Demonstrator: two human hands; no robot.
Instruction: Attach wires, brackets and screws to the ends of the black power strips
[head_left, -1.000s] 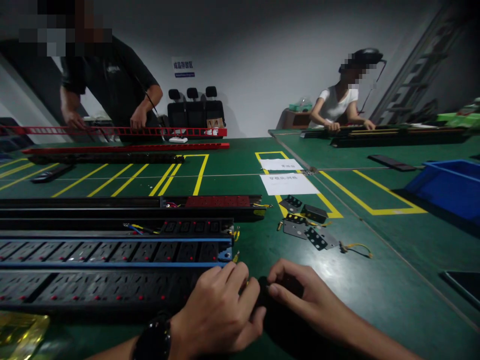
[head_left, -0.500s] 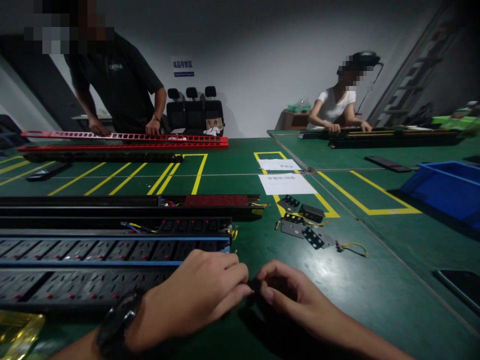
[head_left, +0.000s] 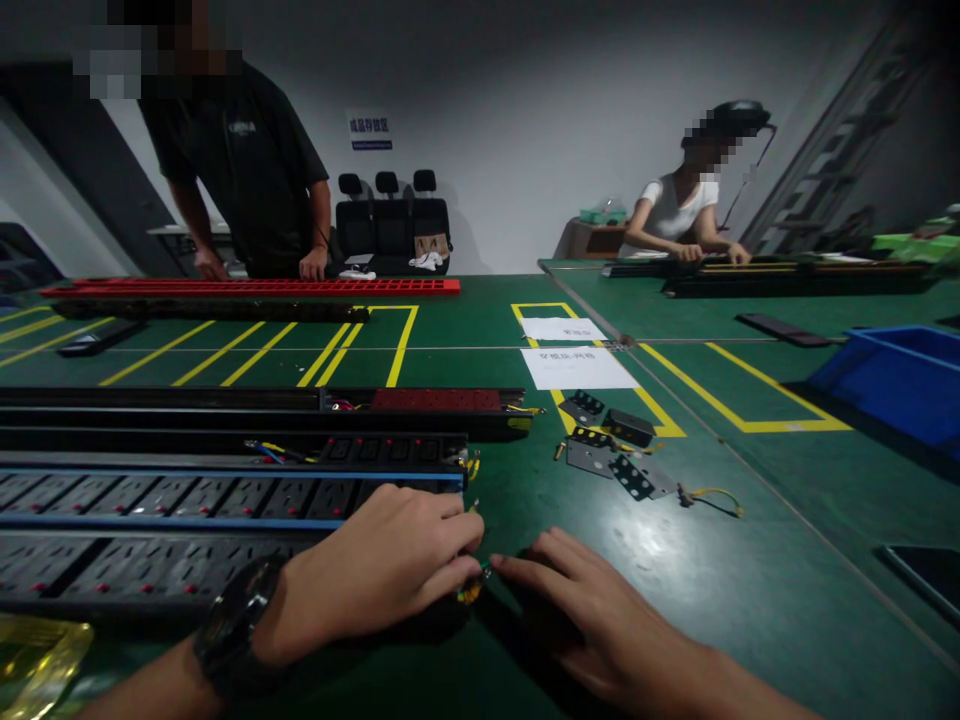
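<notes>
My left hand [head_left: 397, 565], with a dark watch on its wrist, is closed at the right end of the nearest black socket strip [head_left: 142, 570]. Its thumb and fingers pinch a short yellow-green wire [head_left: 470, 593], largely covered by the hand. A small shiny terminal [head_left: 486, 572] shows beyond the fingertips. My right hand [head_left: 592, 600] reaches in from the right; one outstretched fingertip is at the terminal, and its other fingers are apart. Whether it touches the metal I cannot tell. Behind my left hand lies a blue-edged socket strip [head_left: 225, 495].
Black perforated brackets [head_left: 630, 475] and a loose yellow wire [head_left: 716, 497] lie right of centre. White papers [head_left: 581, 368], a blue bin [head_left: 892, 385] and a phone [head_left: 926, 580] are on the green table. Two people work across it, one at a red slotted rail [head_left: 300, 287].
My hands have drawn slightly apart, uncovering the wire and terminal. My right hand has turned and stretched a finger leftward; the dark gap between the hands is gone. The co-worker's red rails now appear together.
</notes>
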